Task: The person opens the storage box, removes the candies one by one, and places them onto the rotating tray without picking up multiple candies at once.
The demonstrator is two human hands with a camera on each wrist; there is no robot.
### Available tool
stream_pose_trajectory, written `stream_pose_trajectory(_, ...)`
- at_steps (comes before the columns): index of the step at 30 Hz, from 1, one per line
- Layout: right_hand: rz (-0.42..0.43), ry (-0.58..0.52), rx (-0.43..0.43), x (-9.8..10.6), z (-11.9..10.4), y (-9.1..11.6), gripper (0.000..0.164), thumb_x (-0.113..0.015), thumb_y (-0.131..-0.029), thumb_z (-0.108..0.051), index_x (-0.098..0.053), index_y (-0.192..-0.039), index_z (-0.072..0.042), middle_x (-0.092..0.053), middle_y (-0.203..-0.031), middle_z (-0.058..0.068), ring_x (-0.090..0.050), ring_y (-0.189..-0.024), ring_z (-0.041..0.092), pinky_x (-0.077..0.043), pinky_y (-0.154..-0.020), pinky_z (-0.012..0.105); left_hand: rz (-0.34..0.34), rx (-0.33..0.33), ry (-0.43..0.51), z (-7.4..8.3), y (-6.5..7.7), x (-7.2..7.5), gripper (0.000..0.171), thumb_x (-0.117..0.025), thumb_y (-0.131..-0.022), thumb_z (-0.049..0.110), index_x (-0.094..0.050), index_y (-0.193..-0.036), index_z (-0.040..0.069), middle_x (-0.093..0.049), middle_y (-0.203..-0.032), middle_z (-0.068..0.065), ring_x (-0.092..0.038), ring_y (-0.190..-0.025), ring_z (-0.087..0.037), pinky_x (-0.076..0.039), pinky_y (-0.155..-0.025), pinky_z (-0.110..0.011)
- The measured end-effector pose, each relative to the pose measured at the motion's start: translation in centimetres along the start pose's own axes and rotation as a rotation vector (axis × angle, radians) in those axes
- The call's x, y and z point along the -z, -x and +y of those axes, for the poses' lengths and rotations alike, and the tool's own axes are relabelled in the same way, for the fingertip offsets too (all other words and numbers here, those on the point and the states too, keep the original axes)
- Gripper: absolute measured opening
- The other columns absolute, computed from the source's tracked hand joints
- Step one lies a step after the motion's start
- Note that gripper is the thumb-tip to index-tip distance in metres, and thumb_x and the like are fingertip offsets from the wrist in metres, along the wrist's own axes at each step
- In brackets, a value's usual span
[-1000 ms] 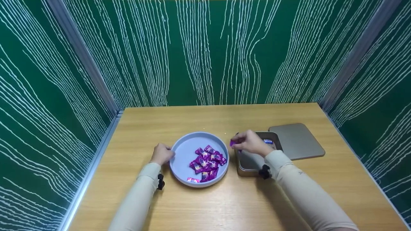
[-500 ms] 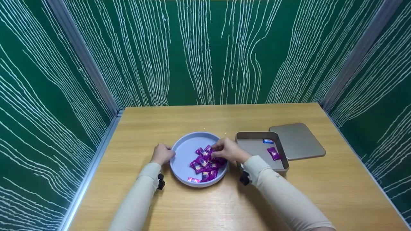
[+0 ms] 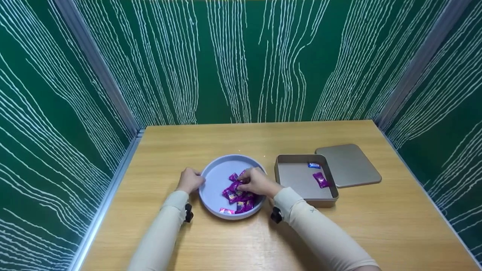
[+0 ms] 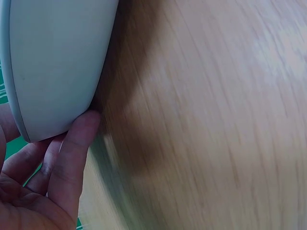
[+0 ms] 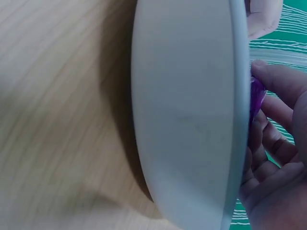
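Note:
In the head view, a round pale blue plate (image 3: 215, 175) with a raised rim holds a heap of purple-wrapped candies (image 3: 232, 195) and a pink one (image 3: 227, 211). My left hand (image 3: 190, 181) grips the plate's left side; in the left wrist view its fingers (image 4: 72, 163) press the outer wall low down. Over the heap, my right hand (image 3: 259, 183) reaches in from the right. The right wrist view has a purple candy (image 5: 257, 98) between that hand's thumb and fingers, just above the rim. The palm hides part of the heap.
Right of the plate stands an uncovered square metal tin (image 3: 297, 180), with a blue-wrapped candy (image 3: 314, 165) and a purple candy (image 3: 321, 180) inside. Its flat lid (image 3: 350, 165) lies behind it to the right. Green walls (image 3: 327, 56) with white lines surround the wooden table (image 3: 241, 244).
From above the tin, my right hand has moved left into the plate and onto the heap. A purple candy it held a second ago is no longer beside the tin. My left hand stays put.

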State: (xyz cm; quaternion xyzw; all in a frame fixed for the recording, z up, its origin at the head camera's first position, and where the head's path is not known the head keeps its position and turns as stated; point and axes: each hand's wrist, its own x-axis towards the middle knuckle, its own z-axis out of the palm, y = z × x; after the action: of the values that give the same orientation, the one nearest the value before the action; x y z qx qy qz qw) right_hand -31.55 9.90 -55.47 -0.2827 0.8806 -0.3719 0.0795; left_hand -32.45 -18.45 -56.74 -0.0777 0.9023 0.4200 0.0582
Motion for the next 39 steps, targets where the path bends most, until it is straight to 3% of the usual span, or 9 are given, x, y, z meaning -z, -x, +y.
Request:
stream_pose_trajectory(6, -0.009, 0.036, -0.031, -0.6, 0.2, 0.2, 0.026, -0.085, -0.091, -0.008, -0.081, -0.114, 0.003, -0.081, -0.108, 0.017, -0.075, -0.098, 0.026, -0.063, -0.096, 0.043, 0.005, -0.018, 0.003, 0.1, 0.0, -0.2, 0.033, -0.065, -0.083, 0.0, -0.08, -0.111, -0.01, -0.08, -0.104, -0.026, -0.07, -0.074, -0.018, -0.064, -0.064, -0.028)
stream_pose_trajectory(14, -0.004, 0.019, -0.033, 0.7, -0.1, 0.6, 0.033, -0.086, -0.09, -0.009, -0.078, -0.119, 0.006, -0.077, -0.114, 0.019, -0.072, -0.106, 0.033, -0.06, -0.104, 0.05, -0.011, 0.014, 0.021, 0.5, 0.0, -0.3, 0.035, -0.065, -0.086, -0.001, -0.079, -0.117, -0.009, -0.079, -0.108, -0.025, -0.071, -0.079, -0.02, -0.064, -0.067, -0.028)
stream_pose_trajectory(18, 0.028, -0.018, -0.058, 2.2, 0.1, 1.0, 0.037, -0.084, -0.091, -0.008, -0.076, -0.124, 0.007, -0.074, -0.119, 0.023, -0.069, -0.107, 0.035, -0.06, -0.103, 0.051, -0.019, 0.018, 0.033, 0.5, -0.2, -0.1, 0.034, -0.065, -0.085, -0.001, -0.079, -0.115, -0.009, -0.079, -0.106, -0.023, -0.068, -0.077, -0.018, -0.062, -0.064, -0.026)
stream_pose_trajectory(25, 0.148, 0.006, -0.056, 5.7, 1.2, 2.7, 0.036, -0.082, -0.091, -0.004, -0.076, -0.124, 0.008, -0.075, -0.105, 0.025, -0.067, -0.089, 0.029, -0.06, -0.078, 0.035, -0.035, 0.029, 0.02, 0.6, -0.2, 0.2, 0.03, -0.064, -0.087, -0.002, -0.08, -0.111, -0.008, -0.077, -0.099, -0.019, -0.068, -0.077, -0.019, -0.063, -0.065, -0.027)
stream_pose_trajectory(33, 0.273, 0.042, -0.142, 9.6, 3.5, 6.0, 0.031, -0.08, -0.093, -0.003, -0.076, -0.122, 0.008, -0.077, -0.106, 0.024, -0.071, -0.094, 0.033, -0.062, -0.086, 0.048, -0.042, 0.009, -0.06, 1.3, 0.2, 0.2, 0.029, -0.063, -0.084, -0.002, -0.078, -0.108, -0.008, -0.077, -0.101, -0.021, -0.071, -0.083, -0.023, -0.067, -0.073, -0.034)
stream_pose_trajectory(39, 0.354, 0.016, -0.195, 11.9, 5.8, 8.9, 0.03, -0.079, -0.095, -0.002, -0.074, -0.122, 0.01, -0.077, -0.108, 0.027, -0.07, -0.092, 0.03, -0.057, -0.081, 0.036, -0.073, 0.019, -0.118, 2.3, 0.3, 0.2, 0.047, -0.062, -0.084, 0.0, -0.069, -0.129, -0.011, -0.075, -0.115, -0.024, -0.072, -0.094, -0.029, -0.066, -0.075, -0.036)
